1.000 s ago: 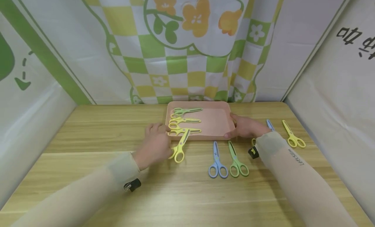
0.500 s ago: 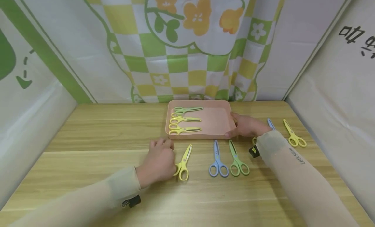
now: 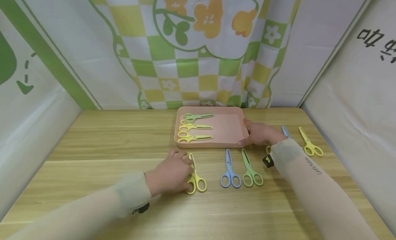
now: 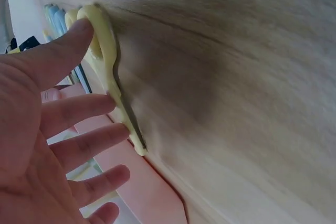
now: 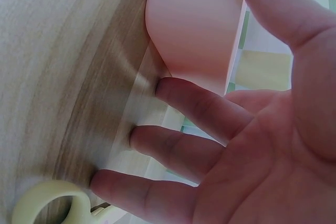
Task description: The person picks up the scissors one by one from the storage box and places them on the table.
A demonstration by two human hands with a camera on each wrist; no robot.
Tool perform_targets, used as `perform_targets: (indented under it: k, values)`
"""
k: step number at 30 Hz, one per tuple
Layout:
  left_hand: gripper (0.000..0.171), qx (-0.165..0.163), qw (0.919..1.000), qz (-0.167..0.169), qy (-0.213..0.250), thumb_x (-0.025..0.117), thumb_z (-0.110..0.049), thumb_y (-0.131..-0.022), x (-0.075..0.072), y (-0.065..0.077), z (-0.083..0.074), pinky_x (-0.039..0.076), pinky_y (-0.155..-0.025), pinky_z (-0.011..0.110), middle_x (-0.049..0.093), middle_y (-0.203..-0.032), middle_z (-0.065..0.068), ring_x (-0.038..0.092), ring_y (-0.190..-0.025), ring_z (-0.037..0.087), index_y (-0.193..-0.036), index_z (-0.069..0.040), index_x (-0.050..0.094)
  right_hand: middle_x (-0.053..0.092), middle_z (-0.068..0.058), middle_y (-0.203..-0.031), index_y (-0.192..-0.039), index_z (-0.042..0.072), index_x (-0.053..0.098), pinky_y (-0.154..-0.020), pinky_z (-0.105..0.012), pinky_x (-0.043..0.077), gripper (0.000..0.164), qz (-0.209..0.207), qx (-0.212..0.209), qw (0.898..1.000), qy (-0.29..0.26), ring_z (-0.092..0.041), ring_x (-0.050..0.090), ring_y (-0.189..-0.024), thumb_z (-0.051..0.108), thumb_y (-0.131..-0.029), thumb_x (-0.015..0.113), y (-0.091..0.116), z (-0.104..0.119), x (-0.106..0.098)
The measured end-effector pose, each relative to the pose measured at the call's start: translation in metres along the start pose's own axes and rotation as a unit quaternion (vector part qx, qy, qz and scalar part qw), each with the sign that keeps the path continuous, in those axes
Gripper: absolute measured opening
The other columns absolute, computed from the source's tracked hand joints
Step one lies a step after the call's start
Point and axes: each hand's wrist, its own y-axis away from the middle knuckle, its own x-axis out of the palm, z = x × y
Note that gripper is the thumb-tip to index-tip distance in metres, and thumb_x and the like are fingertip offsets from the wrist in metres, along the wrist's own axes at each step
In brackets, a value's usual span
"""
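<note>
A pair of yellow scissors (image 3: 195, 175) lies on the wooden table in front of the pink tray (image 3: 229, 124), blades pointing away from me. My left hand (image 3: 171, 173) touches it from the left. In the left wrist view the thumb lies at a handle loop of the yellow scissors (image 4: 109, 51), and two fairly straight fingertips meet its blade side. My right hand (image 3: 261, 134) rests at the tray's right end, thumb on the near corner. Its fingers spread out straight beside the pink wall (image 5: 194, 24) in the right wrist view. Inside the tray, green scissors (image 3: 198, 117) and two yellow pairs lie along the left side.
Blue scissors (image 3: 229, 171) and green scissors (image 3: 250, 171) lie in front of the tray. Yellow scissors (image 3: 309, 143) lie at the far right; other pairs are partly hidden by the right wrist. A patterned curtain (image 3: 198, 68) hangs behind the table (image 3: 117, 137).
The left hand drew the yellow scissors back from the tray's front edge toward me. The scissors then turned so their tips swung left, and the left fingers loosened. The right hand stayed put.
</note>
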Motion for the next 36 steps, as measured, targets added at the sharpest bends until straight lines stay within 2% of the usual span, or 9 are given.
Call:
perform_targets:
  k: [2,6,16,22,29,36]
  values:
    - [0.030,-0.001,1.0000,0.000,0.000,0.076,-0.048,-0.078,0.002,-0.002,-0.002,0.030,-0.103,0.058,0.066,-0.123,0.006,0.050,-0.124,0.039,-0.083,-0.019,0.073,0.023,-0.026,-0.158,-0.161,0.009,0.002,-0.114,-0.059,0.017,0.124,0.001,0.001,1.000,0.001,-0.045,0.019,-0.144,0.053,-0.077,0.082,0.001,-0.001,0.000]
    - [0.029,-0.001,1.0000,-0.001,0.003,0.076,-0.042,-0.080,0.002,-0.007,-0.004,0.030,-0.104,0.058,0.062,-0.133,0.007,0.047,-0.128,0.039,-0.097,-0.018,0.076,0.022,-0.026,-0.158,-0.161,0.009,0.002,-0.113,-0.060,0.018,0.125,-0.001,-0.001,1.000,0.005,-0.046,0.020,-0.144,0.056,-0.076,0.081,0.000,-0.002,0.000]
    - [0.043,0.007,0.9999,0.002,0.009,0.073,-0.039,-0.085,0.006,-0.027,-0.004,0.031,-0.102,0.055,0.054,-0.143,0.006,0.039,-0.135,0.040,-0.121,-0.016,0.073,0.026,-0.026,-0.157,-0.161,0.009,0.004,-0.114,-0.058,0.018,0.122,-0.009,-0.006,1.000,0.006,-0.044,0.022,-0.143,0.054,-0.077,0.081,-0.002,-0.003,0.002]
    - [0.041,0.008,0.9999,0.002,0.012,0.073,-0.037,-0.085,0.006,-0.033,-0.006,0.032,-0.101,0.055,0.054,-0.143,0.007,0.039,-0.136,0.041,-0.120,-0.016,0.073,0.026,-0.027,-0.157,-0.160,0.007,0.005,-0.114,-0.058,0.018,0.120,-0.010,-0.012,1.000,0.005,-0.044,0.022,-0.143,0.052,-0.079,0.081,-0.002,-0.004,0.001]
    - [0.041,0.007,0.9998,0.015,0.008,0.073,-0.037,-0.086,0.002,-0.033,-0.008,0.032,-0.103,0.055,0.054,-0.143,0.007,0.038,-0.136,0.042,-0.121,-0.015,0.073,0.023,-0.026,-0.158,-0.160,0.007,0.004,-0.115,-0.057,0.016,0.121,-0.007,-0.017,1.000,-0.021,-0.043,0.019,-0.144,0.048,-0.078,0.084,-0.003,-0.004,0.001]
    - [0.039,0.010,0.9998,0.017,0.007,0.074,-0.036,-0.085,0.001,-0.032,-0.010,0.033,-0.102,0.054,0.056,-0.140,0.007,0.039,-0.135,0.042,-0.119,-0.015,0.074,0.025,-0.027,-0.157,-0.160,0.007,0.005,-0.114,-0.058,0.019,0.122,-0.010,-0.016,1.000,-0.003,-0.044,0.022,-0.143,0.050,-0.078,0.083,-0.002,-0.005,0.002]
